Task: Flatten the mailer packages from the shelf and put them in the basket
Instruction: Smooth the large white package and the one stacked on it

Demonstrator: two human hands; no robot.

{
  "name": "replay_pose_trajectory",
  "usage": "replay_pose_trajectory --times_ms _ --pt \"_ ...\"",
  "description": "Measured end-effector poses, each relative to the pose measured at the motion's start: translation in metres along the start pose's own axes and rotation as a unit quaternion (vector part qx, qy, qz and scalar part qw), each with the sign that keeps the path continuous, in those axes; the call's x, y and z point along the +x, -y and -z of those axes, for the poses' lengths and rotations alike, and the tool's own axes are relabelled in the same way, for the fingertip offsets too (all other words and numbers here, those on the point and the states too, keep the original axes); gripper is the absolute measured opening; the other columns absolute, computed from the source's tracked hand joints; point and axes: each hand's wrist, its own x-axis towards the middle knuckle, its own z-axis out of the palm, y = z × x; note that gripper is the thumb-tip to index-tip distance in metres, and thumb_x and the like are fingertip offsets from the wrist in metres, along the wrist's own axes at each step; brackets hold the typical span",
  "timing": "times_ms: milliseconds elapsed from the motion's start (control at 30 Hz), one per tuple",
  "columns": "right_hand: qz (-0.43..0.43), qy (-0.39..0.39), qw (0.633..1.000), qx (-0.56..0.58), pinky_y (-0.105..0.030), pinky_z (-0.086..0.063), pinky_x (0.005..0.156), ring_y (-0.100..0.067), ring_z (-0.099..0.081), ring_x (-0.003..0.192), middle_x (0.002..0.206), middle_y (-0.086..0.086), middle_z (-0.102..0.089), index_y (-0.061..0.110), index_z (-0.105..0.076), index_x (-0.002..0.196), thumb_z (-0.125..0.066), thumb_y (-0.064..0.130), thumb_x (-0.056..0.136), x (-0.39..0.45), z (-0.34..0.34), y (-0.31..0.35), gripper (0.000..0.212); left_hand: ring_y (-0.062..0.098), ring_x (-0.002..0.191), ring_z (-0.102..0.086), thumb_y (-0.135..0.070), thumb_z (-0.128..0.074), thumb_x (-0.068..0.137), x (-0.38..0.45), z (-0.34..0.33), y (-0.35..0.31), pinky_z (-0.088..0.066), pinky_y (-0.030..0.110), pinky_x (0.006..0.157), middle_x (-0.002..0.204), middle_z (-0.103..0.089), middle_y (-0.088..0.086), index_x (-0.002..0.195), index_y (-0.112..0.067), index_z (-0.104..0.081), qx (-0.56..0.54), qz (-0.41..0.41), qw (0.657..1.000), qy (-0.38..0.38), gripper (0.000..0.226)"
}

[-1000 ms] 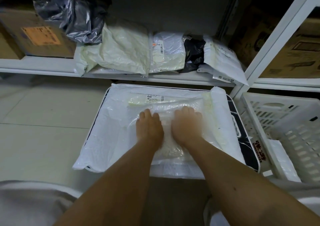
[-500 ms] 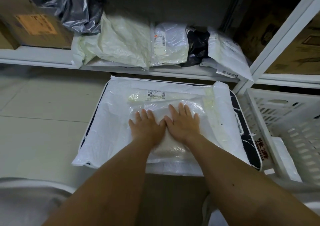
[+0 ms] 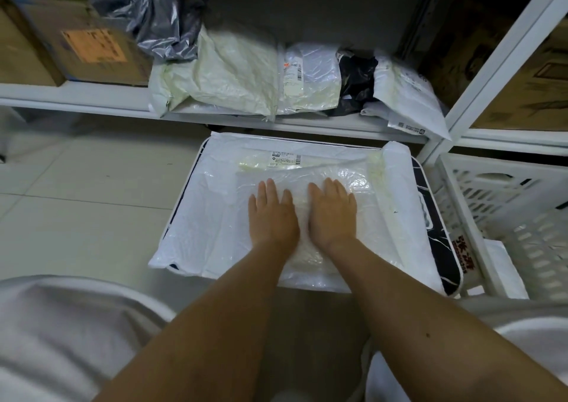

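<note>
Since half a second ago your palms have slid apart: they were touching at the thumbs, now a strip of the clear mailer (image 3: 322, 192) shows between them. Reads as a smoothing stroke, so flattening is mid-way, not done. Left hand (image 3: 272, 214) and right hand (image 3: 332, 214) both lie palm-down, fingers straight, forearms nearly parallel; neither grip is closed on anything, just pressing. Mailer sits on a white mailer (image 3: 215, 211) on the tabletop (image 3: 442, 248). More wait on the shelf (image 3: 76, 100); basket (image 3: 498, 192) is to your right.

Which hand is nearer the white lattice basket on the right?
Right. The right hand presses the clear mailer on the side toward the basket; the left hand lies beside it, farther away.
</note>
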Motion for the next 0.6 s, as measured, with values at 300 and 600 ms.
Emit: replay_pose_trajectory --times_ms 300,600 --pt "-0.051 0.051 0.997 -0.005 -0.065 0.004 0.113 -0.036 0.014 0.148 0.163 -0.001 0.011 0.043 0.001 0.151 -0.007 0.062 0.096 -0.047 -0.037 -0.015 0.059 0.033 0.145 0.021 -0.056 -0.001 0.096 -0.037 -0.032 0.004 -0.003 0.064 0.113 0.158 0.023 0.007 0.149 -0.035 0.017 0.043 0.015 0.997 0.061 0.059" --pt "-0.070 0.081 0.994 -0.007 -0.064 -0.008 0.114 -0.033 0.002 0.149 0.163 0.001 0.001 0.033 -0.005 0.153 -0.011 0.064 0.095 -0.038 -0.034 -0.013 0.065 0.029 0.148 0.006 -0.063 -0.014 0.095 -0.026 -0.029 0.008 -0.009 0.055 0.117 0.161 0.005 0.010 0.153 -0.012 0.000 -0.009 0.057 0.996 0.067 0.079"
